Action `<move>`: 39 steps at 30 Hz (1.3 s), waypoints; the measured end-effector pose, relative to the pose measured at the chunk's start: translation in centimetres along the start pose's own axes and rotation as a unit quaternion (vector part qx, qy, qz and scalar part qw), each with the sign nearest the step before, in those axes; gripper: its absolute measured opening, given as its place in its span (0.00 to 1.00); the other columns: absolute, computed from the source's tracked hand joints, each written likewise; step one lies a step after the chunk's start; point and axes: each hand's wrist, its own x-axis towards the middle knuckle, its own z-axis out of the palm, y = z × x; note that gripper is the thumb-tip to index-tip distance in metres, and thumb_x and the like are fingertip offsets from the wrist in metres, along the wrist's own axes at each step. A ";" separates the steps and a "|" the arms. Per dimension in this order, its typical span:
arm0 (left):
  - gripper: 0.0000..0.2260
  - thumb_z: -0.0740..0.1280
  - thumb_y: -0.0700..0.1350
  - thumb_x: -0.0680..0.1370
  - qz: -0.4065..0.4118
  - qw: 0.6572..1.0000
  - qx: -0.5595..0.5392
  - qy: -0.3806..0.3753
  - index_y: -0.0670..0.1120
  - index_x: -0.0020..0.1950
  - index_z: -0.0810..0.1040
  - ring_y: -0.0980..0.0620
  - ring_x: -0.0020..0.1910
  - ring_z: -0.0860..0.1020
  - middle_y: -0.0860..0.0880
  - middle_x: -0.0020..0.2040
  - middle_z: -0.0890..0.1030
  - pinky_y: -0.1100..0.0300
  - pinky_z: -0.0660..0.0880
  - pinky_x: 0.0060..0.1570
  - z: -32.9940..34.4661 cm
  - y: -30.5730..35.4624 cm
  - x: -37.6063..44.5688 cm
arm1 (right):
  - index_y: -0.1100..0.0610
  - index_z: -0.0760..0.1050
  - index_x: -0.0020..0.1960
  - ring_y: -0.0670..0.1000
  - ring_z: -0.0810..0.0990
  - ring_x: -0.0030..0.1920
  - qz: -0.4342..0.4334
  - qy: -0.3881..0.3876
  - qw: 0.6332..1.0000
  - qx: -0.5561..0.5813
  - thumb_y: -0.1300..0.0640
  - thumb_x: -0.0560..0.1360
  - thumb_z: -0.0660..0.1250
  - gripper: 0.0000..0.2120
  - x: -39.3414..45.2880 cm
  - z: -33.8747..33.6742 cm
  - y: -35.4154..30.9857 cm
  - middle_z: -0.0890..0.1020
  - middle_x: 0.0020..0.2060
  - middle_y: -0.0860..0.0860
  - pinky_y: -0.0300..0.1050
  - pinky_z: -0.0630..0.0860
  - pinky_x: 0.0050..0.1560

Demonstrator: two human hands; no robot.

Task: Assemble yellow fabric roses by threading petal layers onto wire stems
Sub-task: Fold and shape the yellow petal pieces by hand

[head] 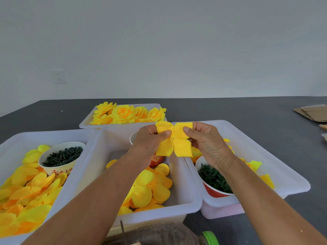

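Pinched four-lobed yellow fabric petal layer [174,138]

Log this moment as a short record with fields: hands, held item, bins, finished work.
left hand: pinches the petal layer's upper left lobe
right hand: pinches its upper right lobe
petal layer: four-lobed, yellow, spread flat, small centre hole, no stem through it
middle bin: loose yellow petals
left cup: dark green pieces
far tray: finished roses

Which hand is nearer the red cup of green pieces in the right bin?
Right. The right hand holds the petal layer just above and behind the red cup; the left hand grips the layer's other side, over the middle bin.
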 end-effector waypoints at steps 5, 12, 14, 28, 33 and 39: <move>0.05 0.69 0.42 0.75 0.007 1.000 -0.005 0.003 0.47 0.51 0.80 0.46 0.52 0.81 0.46 0.49 0.83 0.51 0.77 0.52 0.0 -0.2 0.1 | 0.59 0.81 0.39 0.48 0.82 0.34 -0.007 0.022 1.000 0.009 0.58 0.64 0.73 0.06 -0.2 0.1 -0.2 0.84 0.34 0.52 0.43 0.80 0.42; 0.14 0.76 0.42 0.68 0.065 0.985 0.083 0.136 0.47 0.42 0.71 0.52 0.40 0.73 0.50 0.38 0.75 0.61 0.69 0.38 -0.4 -0.6 0.7 | 0.57 0.82 0.42 0.48 0.80 0.36 0.009 0.003 1.000 0.018 0.52 0.73 0.67 0.10 -0.3 0.4 -0.3 0.83 0.36 0.53 0.40 0.77 0.41; 0.10 0.74 0.40 0.71 0.096 0.981 0.132 0.102 0.49 0.38 0.73 0.53 0.39 0.73 0.50 0.38 0.76 0.62 0.70 0.38 -0.3 -0.5 0.5 | 0.57 0.82 0.44 0.48 0.81 0.39 0.002 0.001 1.000 -0.006 0.59 0.76 0.64 0.08 -0.3 0.4 -0.3 0.84 0.37 0.52 0.42 0.77 0.43; 0.09 0.71 0.54 0.72 0.087 0.984 0.151 -0.026 0.50 0.48 0.81 0.59 0.43 0.78 0.53 0.44 0.82 0.72 0.70 0.33 0.5 -0.5 -0.4 | 0.54 0.83 0.43 0.49 0.84 0.44 -0.064 -0.032 0.995 -0.073 0.68 0.68 0.72 0.11 -1.1 0.6 -0.5 0.86 0.40 0.50 0.39 0.79 0.45; 0.10 0.64 0.48 0.78 0.016 0.999 0.027 -0.028 0.45 0.55 0.81 0.47 0.53 0.80 0.45 0.51 0.83 0.52 0.77 0.53 0.4 0.1 -0.4 | 0.53 0.83 0.38 0.46 0.80 0.35 -0.042 0.076 0.996 -0.029 0.53 0.60 0.76 0.08 -0.9 0.6 -0.8 0.84 0.34 0.49 0.38 0.77 0.39; 0.10 0.60 0.44 0.80 0.002 0.995 -0.095 -0.040 0.44 0.52 0.81 0.48 0.50 0.80 0.46 0.51 0.82 0.54 0.77 0.49 0.0 0.4 -0.4 | 0.57 0.79 0.37 0.42 0.77 0.27 -0.012 0.197 0.980 -0.007 0.69 0.65 0.75 0.09 -0.2 0.2 -0.6 0.81 0.28 0.49 0.33 0.74 0.31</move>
